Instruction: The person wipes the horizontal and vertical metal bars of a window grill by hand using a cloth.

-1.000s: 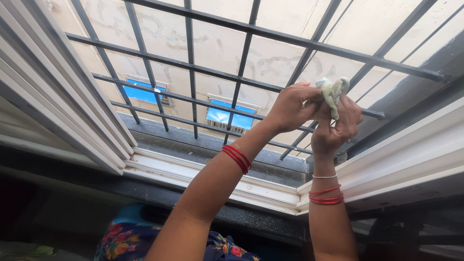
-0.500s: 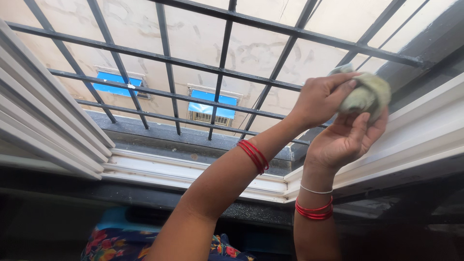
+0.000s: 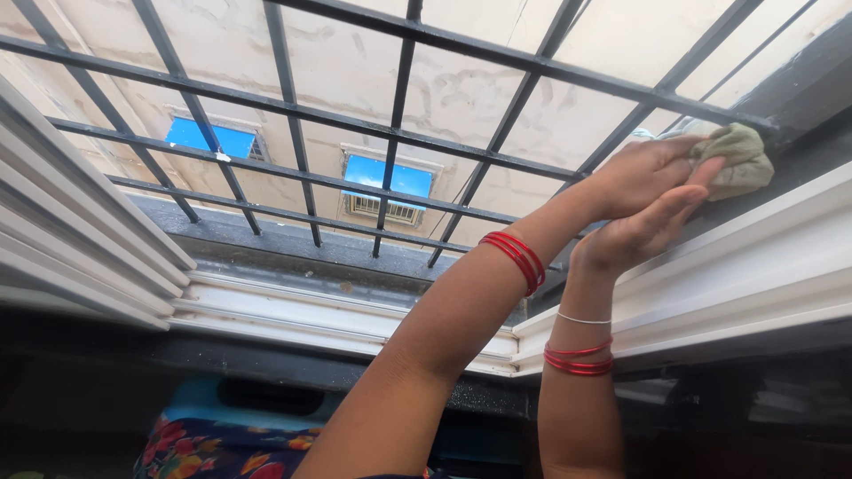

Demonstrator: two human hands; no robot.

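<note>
A crumpled pale green cloth point(image 3: 738, 158) lies against the white window frame point(image 3: 754, 266) at the upper right, just under a dark grille bar. My left hand point(image 3: 639, 173) reaches up from the lower left, wears red bangles on its wrist, and grips the cloth's left side. Just below it is my right hand point(image 3: 637, 235), with red and silver bangles on its wrist. Its fingers are stretched out along the frame's edge, and the fingertips touch the cloth's lower edge.
A black metal window grille point(image 3: 399, 142) spans the opening, with a beige wall and two small blue-lit vents point(image 3: 386, 177) beyond it. White sliding-frame rails point(image 3: 80, 257) run along the left and along the sill point(image 3: 302, 310). A flowered garment point(image 3: 222, 452) shows at the bottom.
Both hands and the cloth have moved right and up along the frame, from the grille bars to the frame's upper right corner. The right hand went from cupping the cloth to lying flat below it.
</note>
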